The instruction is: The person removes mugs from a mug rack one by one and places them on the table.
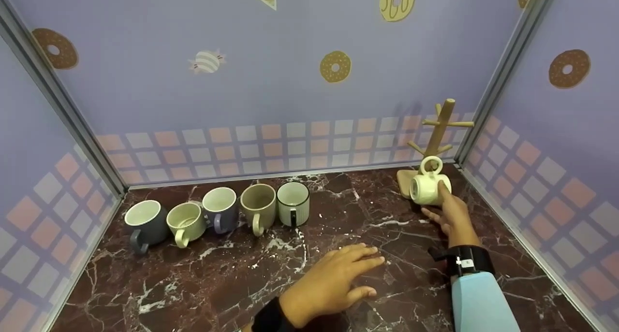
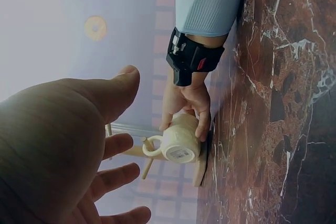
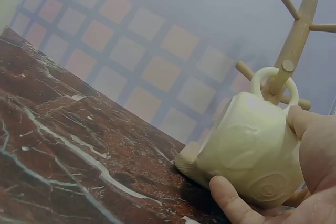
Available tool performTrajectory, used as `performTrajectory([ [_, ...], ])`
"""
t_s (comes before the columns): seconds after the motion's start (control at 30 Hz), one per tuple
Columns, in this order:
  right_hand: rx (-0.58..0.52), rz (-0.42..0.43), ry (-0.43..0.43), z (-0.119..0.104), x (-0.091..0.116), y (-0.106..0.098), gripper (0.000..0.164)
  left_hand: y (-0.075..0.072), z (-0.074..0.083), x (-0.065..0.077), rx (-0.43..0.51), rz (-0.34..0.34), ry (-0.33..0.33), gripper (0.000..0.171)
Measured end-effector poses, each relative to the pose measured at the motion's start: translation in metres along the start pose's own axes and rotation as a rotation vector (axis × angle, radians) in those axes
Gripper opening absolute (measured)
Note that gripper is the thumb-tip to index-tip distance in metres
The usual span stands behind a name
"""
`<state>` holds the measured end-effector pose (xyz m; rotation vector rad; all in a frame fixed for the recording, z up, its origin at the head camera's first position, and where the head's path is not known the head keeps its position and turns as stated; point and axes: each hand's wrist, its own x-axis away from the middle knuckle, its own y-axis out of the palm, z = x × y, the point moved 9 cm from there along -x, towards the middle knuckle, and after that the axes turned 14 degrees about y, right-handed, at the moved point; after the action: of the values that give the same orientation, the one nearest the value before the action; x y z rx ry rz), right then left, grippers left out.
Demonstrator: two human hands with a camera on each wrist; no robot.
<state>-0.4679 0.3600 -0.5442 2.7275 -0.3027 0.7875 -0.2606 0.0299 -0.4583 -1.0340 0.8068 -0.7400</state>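
Note:
My right hand [image 1: 454, 216] holds a cream mug [image 1: 429, 189] tipped on its side with the ring handle upward, thumb on one side and fingers beneath. It is at the wooden mug tree [image 1: 441, 126] in the back right corner. From the right wrist, the mug's handle [image 3: 257, 82] appears to loop around a low peg [image 3: 282, 77] that points toward the camera. The mug's base [image 2: 180, 154] faces the left wrist camera. Palm down over the middle front of the table, my left hand [image 1: 333, 281] has its fingers spread and holds nothing.
Several mugs stand in a row at the left: a dark grey mug [image 1: 151, 223], a light green mug [image 1: 187, 221], a blue mug [image 1: 223, 209], a brown mug [image 1: 261, 206] and a white ribbed mug [image 1: 296, 204]. Patterned walls [image 1: 290, 100] enclose the marbled table [image 1: 232, 279].

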Motion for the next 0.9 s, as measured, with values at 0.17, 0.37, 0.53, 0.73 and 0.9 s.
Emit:
performTrajectory([
  [0.17, -0.023, 0.009, -0.013, -0.002, -0.002, 0.000, 0.092, 0.000, -0.002, 0.000, 0.007, 0.000, -0.014, 0.067],
  [0.37, -0.027, 0.014, -0.037, -0.007, 0.000, 0.002, 0.095, -0.002, -0.002, 0.000, -0.002, 0.017, -0.009, 0.066],
  [0.53, -0.027, 0.003, -0.043, -0.013, 0.006, 0.002, 0.090, -0.003, -0.003, 0.001, -0.003, 0.024, -0.015, 0.066],
  [0.73, -0.012, 0.015, -0.053, -0.018, 0.009, -0.007, 0.082, -0.008, -0.004, 0.002, -0.002, 0.054, -0.005, 0.065],
  [0.9, 0.021, 0.062, -0.072, -0.021, 0.012, -0.018, 0.063, -0.012, -0.006, 0.003, 0.003, 0.091, -0.001, 0.063],
])
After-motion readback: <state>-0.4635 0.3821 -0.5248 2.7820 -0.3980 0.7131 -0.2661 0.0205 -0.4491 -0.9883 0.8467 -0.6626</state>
